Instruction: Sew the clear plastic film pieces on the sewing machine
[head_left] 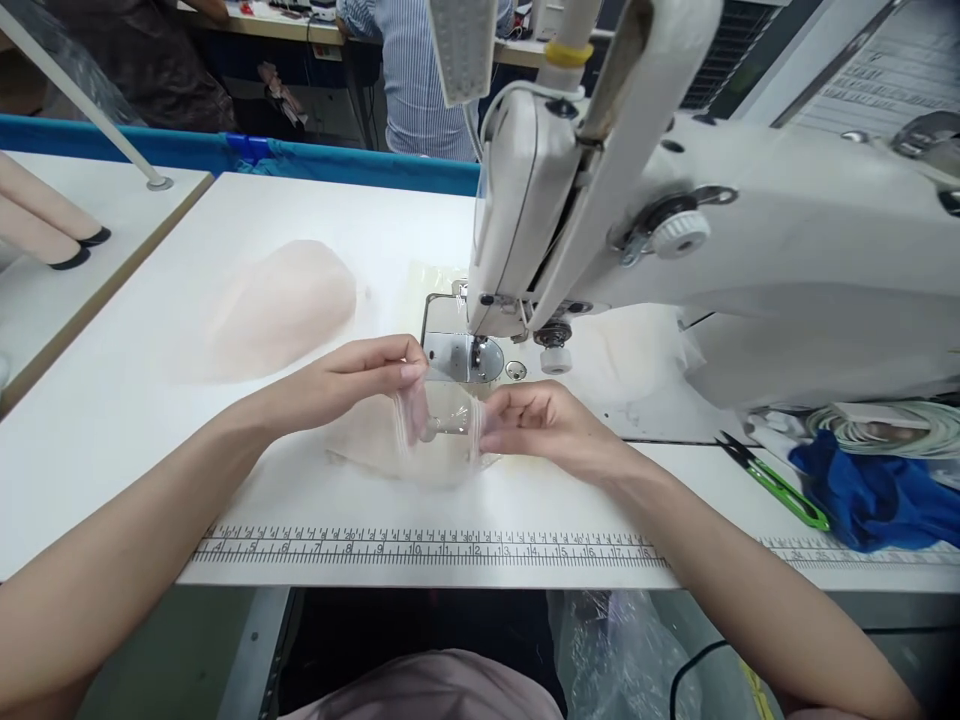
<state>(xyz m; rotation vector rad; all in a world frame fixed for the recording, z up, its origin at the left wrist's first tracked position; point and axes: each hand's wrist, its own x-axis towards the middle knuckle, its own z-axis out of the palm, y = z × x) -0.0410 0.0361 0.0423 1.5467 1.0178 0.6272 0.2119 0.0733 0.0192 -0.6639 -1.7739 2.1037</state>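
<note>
Nearest, below the fingers: a printed ruler strip running along the front edge of the white surface. Left hand: fingers pinched narrow on the left edge of a small sheer pale fabric piece, lifted just off the surface. Right hand: fingers curled and pinched narrow on the right edge of the same piece, so that it is stretched between the two hands; its lower part rests on the surface beneath the fingers. Right of the right-hand fingers, well apart: green-handled thread snips lying on the surface, and beyond them a crumpled blue cloth with a coil of white tape just behind it. Just beyond the fingers: the metal needle plate of a white sewing machine, whose head stands directly above the plate and whose body extends to the right. Left of and beyond the left-hand fingers: a stack of pale pink fabric pieces lying flat. Beyond the right-hand fingers, under the machine arm: further pale sheer fabric. Far: a blue rail along the back of the surface, and behind it a person in a striped shirt at another bench.
</note>
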